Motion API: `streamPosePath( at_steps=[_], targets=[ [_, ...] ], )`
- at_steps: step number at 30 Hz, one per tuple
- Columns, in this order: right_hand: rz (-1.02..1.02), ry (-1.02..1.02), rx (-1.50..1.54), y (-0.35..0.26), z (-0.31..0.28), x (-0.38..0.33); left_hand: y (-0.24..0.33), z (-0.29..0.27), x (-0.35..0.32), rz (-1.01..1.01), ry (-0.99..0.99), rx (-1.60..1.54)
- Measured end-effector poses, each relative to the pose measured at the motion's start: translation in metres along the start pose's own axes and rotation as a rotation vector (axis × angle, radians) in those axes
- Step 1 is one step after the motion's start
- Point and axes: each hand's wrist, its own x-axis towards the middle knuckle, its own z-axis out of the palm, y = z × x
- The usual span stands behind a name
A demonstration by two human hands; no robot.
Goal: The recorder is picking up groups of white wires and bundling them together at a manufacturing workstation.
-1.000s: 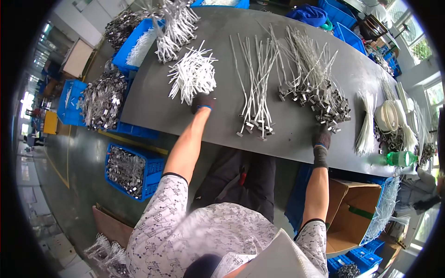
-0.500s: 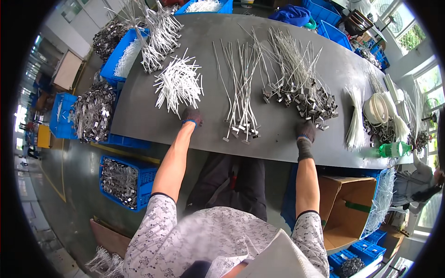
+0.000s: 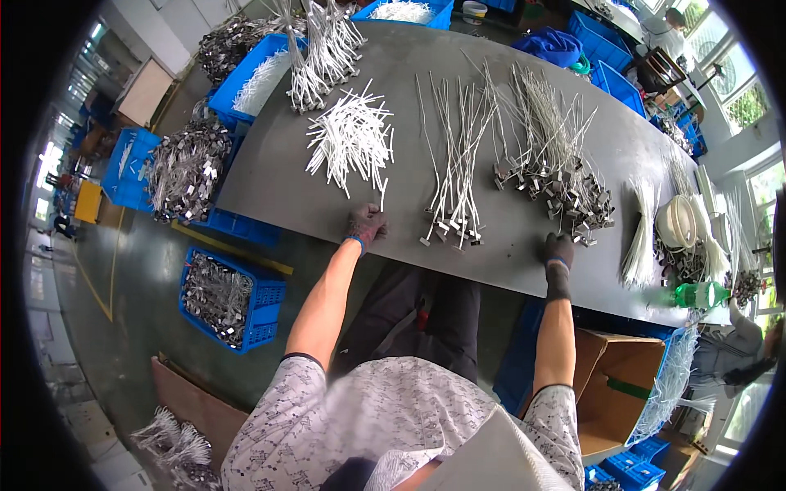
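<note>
My left hand [image 3: 367, 226], in a dark knitted glove, is closed at the near side of a loose pile of short white tubes [image 3: 350, 139]. One white tube [image 3: 384, 195] stands out from its fingertips. Also gloved, my right hand [image 3: 559, 249] is closed beside the near edge of a heap of thin wires with small metal blocks [image 3: 577, 196] on their ends. Its fingers are mostly hidden, so what they grip does not show. Between the hands lies a spread row of wires [image 3: 458, 176] sleeved in white tubes, metal blocks toward me.
Bundles of sleeved wires [image 3: 323, 61] lie at the table's far left. On the right are a pale wire bundle [image 3: 640, 237], a white coil [image 3: 676, 218] and a green bottle [image 3: 700, 295]. Blue crates [image 3: 266, 315] and a cardboard box [image 3: 618, 385] stand below the dark table [image 3: 270, 180].
The whole view has shifted, moving the table's things rightward in the picture. My left hand has drawn slightly back from the tube pile, with a tube now showing at its fingertips. My right hand stays by the heap.
</note>
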Motion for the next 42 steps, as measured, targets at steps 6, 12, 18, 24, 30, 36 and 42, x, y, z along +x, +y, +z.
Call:
streamPosePath(
  at_steps=[6, 12, 18, 24, 30, 36, 42],
  targets=[
    [-0.068, -0.368, 0.733, 0.064, -0.018, -0.18, 0.008, -0.017, -0.022, -0.145, -0.106, -0.271],
    [0.195, -0.847, -0.514, 0.198, -0.028, -0.419, 0.061, 0.094, -0.052, -0.2, -0.386, -0.519],
    [-0.142, -0.418, -0.153, 0.095, -0.047, -0.402, 0.055, 0.2, -0.075, -0.254, -0.492, -0.535],
    [-0.121, -0.5, -0.279, 0.044, -0.069, -0.345, 0.093, 0.234, -0.102, -0.005, -0.221, -0.636],
    [-0.01, -0.623, -0.397, 0.075, -0.064, -0.359, 0.106, 0.206, -0.101, 0.449, -0.062, -0.516],
    [-0.031, -0.618, -0.338, 0.094, -0.055, -0.374, 0.101, 0.18, -0.103, 0.229, -0.413, -0.174],
    [-0.134, -0.389, 0.487, 0.003, -0.059, -0.317, 0.078, 0.194, -0.124, 0.324, -0.357, -0.081]
  ],
)
